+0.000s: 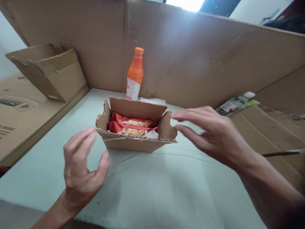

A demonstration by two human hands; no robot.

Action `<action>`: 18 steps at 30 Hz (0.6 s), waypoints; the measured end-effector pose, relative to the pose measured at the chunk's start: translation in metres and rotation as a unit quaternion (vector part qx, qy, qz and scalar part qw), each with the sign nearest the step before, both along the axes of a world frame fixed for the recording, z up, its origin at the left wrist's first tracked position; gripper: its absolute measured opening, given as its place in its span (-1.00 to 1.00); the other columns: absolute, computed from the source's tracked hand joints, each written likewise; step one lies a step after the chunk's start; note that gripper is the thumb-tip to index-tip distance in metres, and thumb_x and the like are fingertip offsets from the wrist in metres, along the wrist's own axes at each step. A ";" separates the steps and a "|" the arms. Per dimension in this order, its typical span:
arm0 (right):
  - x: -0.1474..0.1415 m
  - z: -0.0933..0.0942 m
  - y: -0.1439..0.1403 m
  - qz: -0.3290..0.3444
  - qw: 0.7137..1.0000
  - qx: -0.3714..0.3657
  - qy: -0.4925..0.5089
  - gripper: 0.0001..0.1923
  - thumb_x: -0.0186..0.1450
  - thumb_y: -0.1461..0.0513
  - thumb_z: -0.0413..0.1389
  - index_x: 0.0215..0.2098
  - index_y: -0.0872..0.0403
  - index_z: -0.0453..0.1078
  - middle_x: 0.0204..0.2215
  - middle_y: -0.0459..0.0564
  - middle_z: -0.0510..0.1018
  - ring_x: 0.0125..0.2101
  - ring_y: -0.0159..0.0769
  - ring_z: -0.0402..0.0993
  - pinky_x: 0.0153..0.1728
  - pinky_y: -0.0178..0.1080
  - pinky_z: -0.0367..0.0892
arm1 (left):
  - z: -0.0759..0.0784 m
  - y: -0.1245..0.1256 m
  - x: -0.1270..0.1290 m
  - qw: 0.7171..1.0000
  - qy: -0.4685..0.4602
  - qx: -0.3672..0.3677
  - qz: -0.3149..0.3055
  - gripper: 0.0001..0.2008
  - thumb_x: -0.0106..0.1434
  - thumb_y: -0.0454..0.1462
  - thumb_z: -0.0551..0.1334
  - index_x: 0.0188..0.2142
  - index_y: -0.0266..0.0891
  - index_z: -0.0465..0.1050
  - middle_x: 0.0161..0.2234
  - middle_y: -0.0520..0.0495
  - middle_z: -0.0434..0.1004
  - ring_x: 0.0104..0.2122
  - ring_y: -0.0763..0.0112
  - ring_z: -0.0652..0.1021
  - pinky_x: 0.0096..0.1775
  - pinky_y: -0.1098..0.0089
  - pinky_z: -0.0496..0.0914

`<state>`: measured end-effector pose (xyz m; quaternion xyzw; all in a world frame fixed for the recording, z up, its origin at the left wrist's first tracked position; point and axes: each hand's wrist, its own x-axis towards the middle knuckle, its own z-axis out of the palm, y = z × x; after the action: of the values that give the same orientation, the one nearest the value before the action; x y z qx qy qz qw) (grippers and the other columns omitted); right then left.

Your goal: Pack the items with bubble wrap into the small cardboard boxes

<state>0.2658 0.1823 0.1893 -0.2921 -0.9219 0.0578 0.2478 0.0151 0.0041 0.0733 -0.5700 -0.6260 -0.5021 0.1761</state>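
Observation:
A small open cardboard box (133,143) sits on a pale green table (152,187), its flaps standing up. Inside lie two red snack packets (133,126) and a bit of clear wrapping. My left hand (82,165) hovers just left of the box and nearer to me, fingers curled and apart, holding nothing. My right hand (209,133) reaches in from the right with fingers spread, its tips close to the box's right flap; I cannot tell whether they touch it. An orange drink bottle (134,73) stands upright behind the box.
A tall cardboard wall (202,54) closes off the back. A second empty cardboard box (51,71) rests tilted at the back left on a flat carton (19,117). Flattened cardboard (271,133) lies at the right, with a plastic bottle (235,103) on its side.

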 end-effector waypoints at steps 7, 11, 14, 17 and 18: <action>0.041 -0.099 -0.027 -0.111 0.967 -0.208 0.100 -0.62 0.31 0.06 0.16 0.06 -0.01 0.43 -0.11 0.06 0.63 -0.22 -0.16 0.56 -0.20 -0.11 0.49 | -0.052 -0.006 -0.023 0.899 -0.413 -0.146 -0.027 -0.31 0.24 -0.12 0.33 0.32 -0.02 0.18 0.25 -0.18 0.36 0.15 0.11 0.48 0.15 0.04 0.41; -0.005 -0.131 -0.023 -0.083 0.955 -0.257 0.121 -0.60 0.29 0.04 0.13 0.01 0.06 0.40 -0.19 0.07 0.61 -0.33 -0.22 0.51 -0.23 -0.11 0.49 | -0.055 0.025 -0.026 0.871 -0.456 -0.164 -0.086 -0.44 0.21 -0.07 0.34 0.15 -0.19 0.36 0.12 -0.20 0.49 0.11 0.15 0.50 0.12 0.17 0.42; -0.007 -0.133 -0.022 -0.119 0.948 -0.250 0.159 -0.69 0.28 0.07 0.10 -0.12 0.08 0.40 -0.29 0.05 0.57 -0.39 -0.23 0.47 -0.39 -0.18 0.44 | -0.046 0.045 -0.011 0.867 -0.461 -0.149 -0.118 -0.52 0.20 -0.08 0.33 0.04 -0.26 0.40 -0.01 -0.17 0.56 0.02 0.20 0.54 0.03 0.27 0.45; 0.038 -0.143 -0.041 -0.197 0.940 -0.211 0.183 -0.72 0.27 0.00 0.15 -0.30 0.05 0.39 -0.39 0.04 0.55 -0.43 -0.21 0.45 -0.52 -0.23 0.36 | -0.041 0.042 0.022 0.864 -0.445 -0.164 -0.167 -0.68 0.23 -0.11 0.30 -0.09 -0.24 0.43 -0.14 -0.11 0.58 -0.10 0.28 0.58 -0.07 0.35 0.48; 0.058 -0.149 -0.053 -0.220 0.938 -0.192 0.189 -0.71 0.27 -0.02 0.16 -0.34 0.03 0.39 -0.42 0.05 0.55 -0.44 -0.18 0.46 -0.52 -0.21 0.36 | -0.041 0.036 0.033 0.863 -0.436 -0.182 -0.181 -0.75 0.24 -0.12 0.28 -0.18 -0.23 0.43 -0.23 -0.07 0.58 -0.17 0.30 0.59 -0.13 0.37 0.48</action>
<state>0.3239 0.1292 0.0404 -0.5132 -0.7422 0.2317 0.3635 0.0482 0.0397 0.0320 -0.4181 -0.6046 -0.6000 -0.3156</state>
